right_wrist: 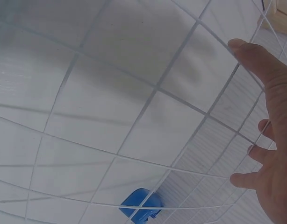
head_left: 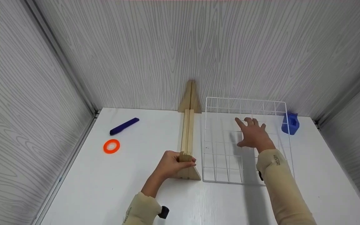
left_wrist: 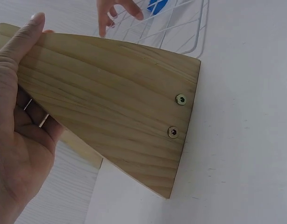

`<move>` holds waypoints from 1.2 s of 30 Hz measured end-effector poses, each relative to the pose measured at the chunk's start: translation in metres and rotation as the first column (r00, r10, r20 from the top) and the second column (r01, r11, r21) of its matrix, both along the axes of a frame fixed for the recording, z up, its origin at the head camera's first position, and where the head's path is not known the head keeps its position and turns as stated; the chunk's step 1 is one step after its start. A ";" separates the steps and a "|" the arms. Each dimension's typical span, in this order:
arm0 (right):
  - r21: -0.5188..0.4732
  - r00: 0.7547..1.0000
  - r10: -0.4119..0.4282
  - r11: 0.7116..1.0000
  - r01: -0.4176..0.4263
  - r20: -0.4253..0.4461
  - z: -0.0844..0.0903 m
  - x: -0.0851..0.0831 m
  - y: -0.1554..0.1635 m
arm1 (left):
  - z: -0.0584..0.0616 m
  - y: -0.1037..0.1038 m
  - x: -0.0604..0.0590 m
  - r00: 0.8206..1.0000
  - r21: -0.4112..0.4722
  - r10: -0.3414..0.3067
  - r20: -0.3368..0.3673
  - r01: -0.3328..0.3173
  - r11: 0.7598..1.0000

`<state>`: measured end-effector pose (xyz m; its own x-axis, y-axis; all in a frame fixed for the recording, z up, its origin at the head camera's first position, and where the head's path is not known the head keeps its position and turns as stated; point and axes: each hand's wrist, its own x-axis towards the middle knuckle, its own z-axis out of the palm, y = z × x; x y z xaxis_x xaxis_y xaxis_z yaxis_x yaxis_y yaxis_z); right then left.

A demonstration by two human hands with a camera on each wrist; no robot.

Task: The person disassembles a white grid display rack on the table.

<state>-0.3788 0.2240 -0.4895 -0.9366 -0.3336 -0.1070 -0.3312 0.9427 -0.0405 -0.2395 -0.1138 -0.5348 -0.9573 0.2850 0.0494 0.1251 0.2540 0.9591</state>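
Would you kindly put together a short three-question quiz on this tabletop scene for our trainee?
1. True or false: the left hand grips the wooden stand.
2. The right hand is spread over: A) the orange ring B) the white wire rack C) the purple pen
3. What colour is the object behind the rack's far right corner?

Key: 1 true; 2 B; 3 blue.

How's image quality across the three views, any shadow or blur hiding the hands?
Head view: even light, soft shadow under the right hand inside the wire rack. Left wrist view: sharp on the wooden stand; left hand close. Right wrist view: dim, greyish, wires slightly soft.
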 end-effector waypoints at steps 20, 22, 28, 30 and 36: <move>0.011 0.996 0.005 1.000 -0.006 0.085 -0.027 0.000 -0.002 | 0.005 -0.001 0.001 1.000 -0.018 -0.013 -0.006 0.012 1.000; 0.008 0.996 0.014 1.000 -0.015 0.092 -0.028 0.001 -0.002 | 0.005 -0.002 0.001 1.000 -0.021 -0.012 -0.005 0.012 1.000; -0.010 0.992 0.017 1.000 -0.016 0.125 -0.030 0.002 -0.003 | 0.004 -0.003 0.000 1.000 -0.032 -0.012 0.005 0.012 0.999; -0.018 0.988 0.014 1.000 -0.011 0.152 -0.032 0.002 -0.002 | 0.004 -0.003 0.000 1.000 -0.032 -0.014 0.006 0.014 0.999; -0.036 0.977 -0.005 0.999 0.013 0.214 -0.036 0.001 -0.002 | 0.002 -0.003 0.000 1.000 -0.031 -0.012 0.013 0.012 0.999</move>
